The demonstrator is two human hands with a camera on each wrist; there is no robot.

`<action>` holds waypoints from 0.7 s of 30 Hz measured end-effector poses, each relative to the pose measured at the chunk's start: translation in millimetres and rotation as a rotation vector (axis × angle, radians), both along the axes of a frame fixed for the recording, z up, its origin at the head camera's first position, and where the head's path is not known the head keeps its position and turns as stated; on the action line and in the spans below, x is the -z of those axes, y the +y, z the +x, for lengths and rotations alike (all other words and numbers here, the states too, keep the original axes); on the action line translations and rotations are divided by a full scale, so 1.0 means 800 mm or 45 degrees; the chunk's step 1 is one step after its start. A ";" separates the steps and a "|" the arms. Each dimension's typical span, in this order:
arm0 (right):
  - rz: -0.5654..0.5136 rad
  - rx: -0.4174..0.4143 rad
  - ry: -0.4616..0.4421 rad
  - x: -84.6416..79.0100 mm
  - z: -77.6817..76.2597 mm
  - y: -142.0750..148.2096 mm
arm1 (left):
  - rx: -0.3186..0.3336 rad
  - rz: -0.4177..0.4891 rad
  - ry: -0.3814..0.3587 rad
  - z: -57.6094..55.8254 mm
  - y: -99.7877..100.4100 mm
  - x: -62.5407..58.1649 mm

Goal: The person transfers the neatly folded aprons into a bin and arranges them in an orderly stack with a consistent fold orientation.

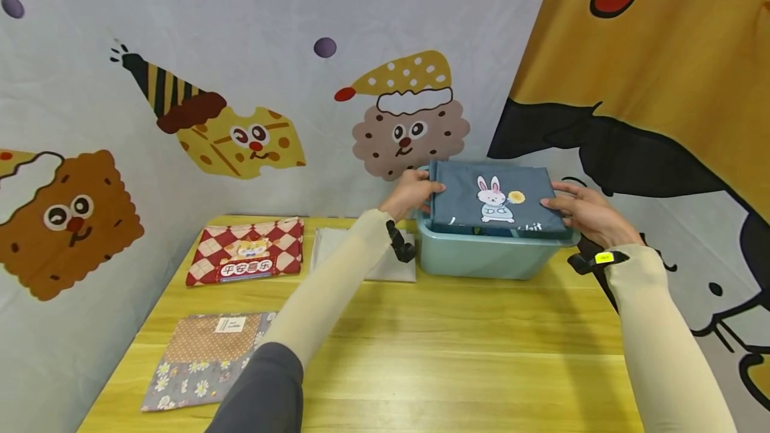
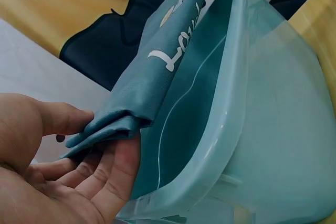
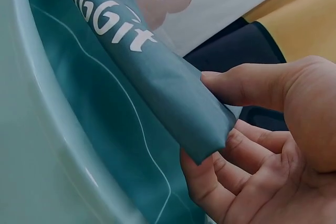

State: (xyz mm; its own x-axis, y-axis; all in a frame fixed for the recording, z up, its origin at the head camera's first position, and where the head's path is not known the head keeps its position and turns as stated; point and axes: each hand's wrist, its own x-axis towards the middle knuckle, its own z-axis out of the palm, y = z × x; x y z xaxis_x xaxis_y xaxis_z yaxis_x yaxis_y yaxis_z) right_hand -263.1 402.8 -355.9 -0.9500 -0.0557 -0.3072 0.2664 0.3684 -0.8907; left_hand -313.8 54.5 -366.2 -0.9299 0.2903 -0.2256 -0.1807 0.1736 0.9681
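Over a light teal plastic bin (image 1: 481, 258), a folded blue-grey cloth (image 1: 454, 198) with a white rabbit print is held by both hands. The left hand (image 1: 410, 195) pinches its left end, thumb on top and fingers beneath, as the left wrist view shows on the cloth's folded layers (image 2: 126, 100). At the opposite end the right hand (image 1: 592, 214) grips the corner between thumb and fingers. White lettering (image 3: 123, 30) runs along the near fold in the right wrist view. Most of the bin's inside is hidden under the cloth.
On the wooden table (image 1: 457, 346) left of the bin lie a red-and-white checked folded cloth (image 1: 207, 256), a pale grey folded cloth (image 1: 391, 272) partly behind the left arm, and a grey daisy-print cloth (image 1: 186, 386). A cartoon-printed curtain (image 1: 271, 5) hangs behind.
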 end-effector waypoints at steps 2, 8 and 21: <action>0.021 0.015 -0.008 0.002 -0.004 0.001 | -0.004 -0.004 -0.010 -0.004 0.003 0.002; 0.316 -0.019 0.077 0.006 -0.004 0.006 | -0.048 -0.226 0.225 -0.005 0.001 -0.001; 0.754 -0.085 0.318 0.004 0.020 -0.009 | 0.020 -0.579 0.748 -0.008 -0.040 0.016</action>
